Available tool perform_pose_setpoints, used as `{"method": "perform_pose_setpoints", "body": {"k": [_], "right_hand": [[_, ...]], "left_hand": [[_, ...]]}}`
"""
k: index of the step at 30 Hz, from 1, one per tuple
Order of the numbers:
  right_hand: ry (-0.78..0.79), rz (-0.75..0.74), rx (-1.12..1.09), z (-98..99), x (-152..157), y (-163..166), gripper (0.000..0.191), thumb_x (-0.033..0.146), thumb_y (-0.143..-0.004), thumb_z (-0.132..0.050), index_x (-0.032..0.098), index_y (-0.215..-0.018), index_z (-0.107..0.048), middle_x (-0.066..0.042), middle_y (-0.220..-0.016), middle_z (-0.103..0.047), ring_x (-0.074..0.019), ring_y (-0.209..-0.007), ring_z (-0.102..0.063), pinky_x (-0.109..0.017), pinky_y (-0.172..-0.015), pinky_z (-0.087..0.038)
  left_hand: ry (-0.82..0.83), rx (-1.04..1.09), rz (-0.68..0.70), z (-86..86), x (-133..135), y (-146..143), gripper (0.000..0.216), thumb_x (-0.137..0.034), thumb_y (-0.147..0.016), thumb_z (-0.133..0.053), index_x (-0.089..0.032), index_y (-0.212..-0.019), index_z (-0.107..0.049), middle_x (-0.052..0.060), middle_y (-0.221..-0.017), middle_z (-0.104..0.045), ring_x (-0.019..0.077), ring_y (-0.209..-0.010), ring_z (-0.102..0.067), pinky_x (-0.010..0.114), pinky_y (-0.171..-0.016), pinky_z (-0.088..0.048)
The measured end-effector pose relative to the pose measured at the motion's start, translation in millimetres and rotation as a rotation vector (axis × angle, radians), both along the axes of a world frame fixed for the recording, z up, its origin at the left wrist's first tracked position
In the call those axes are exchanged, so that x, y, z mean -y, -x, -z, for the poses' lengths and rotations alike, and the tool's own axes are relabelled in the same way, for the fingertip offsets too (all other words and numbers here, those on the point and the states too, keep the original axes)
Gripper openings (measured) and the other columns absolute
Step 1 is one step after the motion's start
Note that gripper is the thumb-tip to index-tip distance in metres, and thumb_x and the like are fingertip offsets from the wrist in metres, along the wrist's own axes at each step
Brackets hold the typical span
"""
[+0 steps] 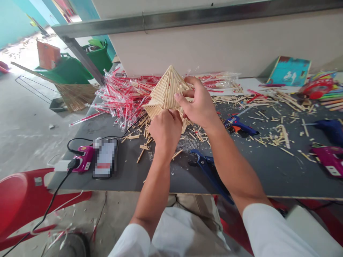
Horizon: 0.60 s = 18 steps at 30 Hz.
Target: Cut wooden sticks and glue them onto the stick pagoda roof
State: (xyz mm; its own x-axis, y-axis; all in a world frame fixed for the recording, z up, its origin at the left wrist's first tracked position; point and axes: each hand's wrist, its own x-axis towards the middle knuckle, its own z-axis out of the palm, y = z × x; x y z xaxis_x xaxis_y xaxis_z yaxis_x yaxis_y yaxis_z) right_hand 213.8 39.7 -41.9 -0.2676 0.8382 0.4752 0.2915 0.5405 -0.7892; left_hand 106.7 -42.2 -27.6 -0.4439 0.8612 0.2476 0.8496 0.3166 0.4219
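A pointed structure of pale wooden sticks (167,87), shaped like a small peaked roof, is held up over the middle of the table. My left hand (165,130) is closed at its lower front, the fingertips hidden behind the knuckles. With bent fingers and thumb, my right hand (199,103) grips the structure's right side. Part of its lower section is covered by my hands. Below my right forearm lies a blue-handled cutter (207,167). A blue glue gun (242,125) rests on the table to the right of my hands.
Red-and-clear plastic wrappers (123,94) are heaped at the back left. A phone (105,159) lies beside a purple power strip (85,159) with cords. Loose sticks (284,137) litter the grey table (150,178). A second purple power strip (328,159) sits at right, a red chair (21,200) at left.
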Motion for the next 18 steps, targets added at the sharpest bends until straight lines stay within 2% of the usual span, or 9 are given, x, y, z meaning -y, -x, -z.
{"method": "perform_pose_setpoints", "body": {"k": [4, 7, 12, 18], "right_hand": [[-0.1, 0.067, 0.017, 4.4, -5.0, 0.4, 0.052, 0.041, -0.099, -0.067, 0.018, -0.141, -0.047, -0.016, -0.134, -0.067, -0.0256, -0.099, -0.075, -0.035, -0.075, -0.063], [-0.126, 0.07, 0.033, 7.1, -7.5, 0.3, 0.055, 0.045, -0.099, -0.066, 0.018, -0.143, -0.046, -0.017, -0.143, -0.061, -0.0278, -0.108, -0.073, -0.038, -0.08, -0.064], [-0.079, 0.035, 0.028, 6.0, -5.9, -1.7, 0.06, 0.053, -0.098, -0.065, 0.019, -0.143, -0.044, -0.013, -0.119, -0.073, -0.0269, -0.098, -0.075, -0.036, -0.076, -0.064], [0.001, -0.022, 0.037, 3.0, -2.9, -3.1, 0.062, 0.058, -0.101, -0.058, 0.023, -0.148, -0.036, -0.01, -0.113, -0.074, -0.0147, -0.06, -0.069, -0.028, -0.053, -0.057]], "left_hand": [[0.0, -0.013, 0.014, 1.6, -0.2, 1.0, 0.045, -0.036, -0.102, -0.037, -0.017, -0.084, -0.073, 0.015, -0.081, -0.074, 0.0261, -0.073, -0.068, 0.039, -0.066, -0.045], [0.002, -0.027, 0.027, 2.7, 0.0, 1.5, 0.045, -0.036, -0.102, -0.036, -0.017, -0.085, -0.073, 0.015, -0.082, -0.074, 0.0256, -0.074, -0.069, 0.039, -0.068, -0.046], [0.005, -0.023, 0.019, 1.8, 0.1, 0.7, 0.045, -0.036, -0.103, -0.036, -0.017, -0.085, -0.072, 0.014, -0.081, -0.073, 0.0252, -0.076, -0.069, 0.039, -0.071, -0.047], [-0.006, -0.005, 0.013, 0.2, 0.0, 1.2, 0.043, -0.037, -0.101, -0.039, -0.018, -0.083, -0.074, 0.014, -0.081, -0.075, 0.024, -0.076, -0.068, 0.037, -0.07, -0.046]]}}
